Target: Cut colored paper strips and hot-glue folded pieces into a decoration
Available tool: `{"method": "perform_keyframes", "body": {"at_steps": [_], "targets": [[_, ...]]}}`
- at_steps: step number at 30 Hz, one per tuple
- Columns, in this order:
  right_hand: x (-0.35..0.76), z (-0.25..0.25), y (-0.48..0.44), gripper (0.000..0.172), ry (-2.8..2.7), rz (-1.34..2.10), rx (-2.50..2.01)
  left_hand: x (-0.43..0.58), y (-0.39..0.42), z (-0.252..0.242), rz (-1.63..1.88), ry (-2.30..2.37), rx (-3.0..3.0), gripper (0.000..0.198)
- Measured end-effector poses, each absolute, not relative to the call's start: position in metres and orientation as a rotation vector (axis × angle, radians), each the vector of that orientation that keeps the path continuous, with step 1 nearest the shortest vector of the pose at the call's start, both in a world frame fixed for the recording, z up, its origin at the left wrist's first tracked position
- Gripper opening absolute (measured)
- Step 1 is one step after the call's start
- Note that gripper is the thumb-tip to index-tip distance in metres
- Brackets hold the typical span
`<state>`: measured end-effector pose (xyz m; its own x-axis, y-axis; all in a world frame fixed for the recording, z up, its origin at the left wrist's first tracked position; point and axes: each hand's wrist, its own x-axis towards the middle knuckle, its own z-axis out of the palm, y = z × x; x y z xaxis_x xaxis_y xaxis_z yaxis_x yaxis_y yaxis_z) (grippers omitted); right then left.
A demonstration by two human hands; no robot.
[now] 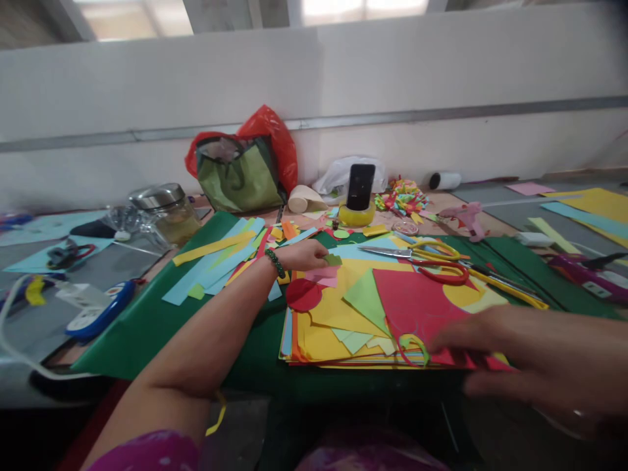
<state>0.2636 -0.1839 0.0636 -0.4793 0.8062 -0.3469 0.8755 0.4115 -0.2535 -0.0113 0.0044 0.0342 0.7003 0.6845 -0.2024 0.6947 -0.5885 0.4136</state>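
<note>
left hand (308, 254) stretched out over the green sheet (147, 327), fingers pinched on a small green paper scrap (333, 260). right hand (534, 363) blurred, fingers spread loose, touching the paper stack (343, 327) at its 4 o'clock corner. scissors (422, 254) at the stack's 1 o'clock.

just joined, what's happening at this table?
A person is working with coloured paper on a green sheet. The left hand, with a green bead bracelet at the wrist, rests on small paper scraps beside a red paper circle. The right hand, blurred, hovers at the near right corner of the paper stack. Yellow-handled scissors lie unused behind the stack, and a phone stands upright farther back.
</note>
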Motion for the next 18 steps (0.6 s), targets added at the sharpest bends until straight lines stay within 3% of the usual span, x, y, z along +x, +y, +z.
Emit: {"method": "perform_keyframes", "body": {"at_steps": [2,8,13,18], "targets": [[0.237,0.080,-0.153,0.025,2.453,-0.733,1.390,-0.012,0.003,0.035,-0.074,1.072,2.463,0.027],[0.227,0.069,-0.116,0.046,2.535,-0.384,1.415,-0.006,-0.001,0.034,-0.257,1.169,2.582,0.046],[0.243,0.055,-0.137,0.079,2.487,-0.309,1.516,-0.002,-0.002,0.033,-0.252,1.109,2.635,0.039],[0.255,0.048,-0.154,0.096,2.529,-0.349,1.516,0.000,-0.004,0.036,-0.237,1.114,2.583,0.038]]}}
